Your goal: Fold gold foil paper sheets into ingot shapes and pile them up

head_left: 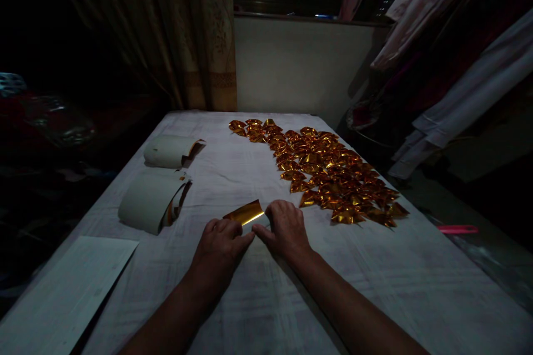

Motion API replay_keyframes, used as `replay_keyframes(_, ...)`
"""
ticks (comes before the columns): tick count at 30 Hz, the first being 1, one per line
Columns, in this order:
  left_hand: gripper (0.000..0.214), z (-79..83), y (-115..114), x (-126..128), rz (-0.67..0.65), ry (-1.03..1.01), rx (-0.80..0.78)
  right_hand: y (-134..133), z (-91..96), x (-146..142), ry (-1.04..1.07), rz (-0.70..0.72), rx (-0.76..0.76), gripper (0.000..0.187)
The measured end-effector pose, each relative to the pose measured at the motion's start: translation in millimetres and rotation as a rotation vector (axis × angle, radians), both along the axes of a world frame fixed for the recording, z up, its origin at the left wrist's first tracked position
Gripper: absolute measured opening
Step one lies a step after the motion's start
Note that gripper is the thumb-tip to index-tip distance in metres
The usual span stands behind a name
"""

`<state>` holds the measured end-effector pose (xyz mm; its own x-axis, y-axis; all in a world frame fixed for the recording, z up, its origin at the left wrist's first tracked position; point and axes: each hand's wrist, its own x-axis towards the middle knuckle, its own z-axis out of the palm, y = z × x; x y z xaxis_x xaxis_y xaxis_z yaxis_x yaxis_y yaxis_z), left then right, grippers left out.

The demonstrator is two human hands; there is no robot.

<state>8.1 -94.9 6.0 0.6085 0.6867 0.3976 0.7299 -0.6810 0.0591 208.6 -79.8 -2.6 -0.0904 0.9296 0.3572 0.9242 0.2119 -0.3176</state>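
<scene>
Between my two hands is a sheet of gold foil paper [245, 214], shiny on its far part and pale on the edge nearer me. My left hand [220, 244] grips its left side, fingers curled and thumb pointing inward. On the right side my right hand [287, 227] pinches the sheet, its thumb almost meeting the left one. Beyond and to the right lies a spread of folded gold foil pieces [316, 163], many overlapping, the closest beside my right hand.
Two curled stacks of pale-backed paper [144, 199] lie on the left of the cloth-covered table [258, 299]. A flat white board [70, 283] is at the near left. Clothes [470, 100] hang at the right, a curtain [200, 39] behind. A pink handle [458, 229] shows past the right edge.
</scene>
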Motion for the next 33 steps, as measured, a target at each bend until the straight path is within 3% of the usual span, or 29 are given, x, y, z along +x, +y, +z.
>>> replay_keyframes(7, 0.032, 8.3, -0.6, -13.4, -0.015, 0.026, -0.064, 3.3, -0.4, 12.8, 0.086, -0.029, -0.052, 0.01)
replay_keyframes(14, 0.025, 16.0, 5.5, -33.3, -0.104, 0.059, -0.164, 2.6, -0.6, 13.8, 0.097, -0.033, -0.045, 0.006)
replay_keyframes(20, 0.021, 18.6, 10.5, -44.4, -0.058, -0.187, -0.343, 2.1, -0.6, 15.1, 0.119, 0.0, -0.047, 0.002)
replay_keyframes(28, 0.024, 8.3, 14.6, -35.2, 0.072, -0.362, -0.206, -2.0, -4.8, 17.1, 0.128, 0.178, 0.057, 0.033)
replay_keyframes(33, 0.03, 0.0, 12.6, -31.8, 0.123, -0.329, -0.196, -1.1, -6.0, 14.0, 0.053, 0.157, 0.006, 0.04)
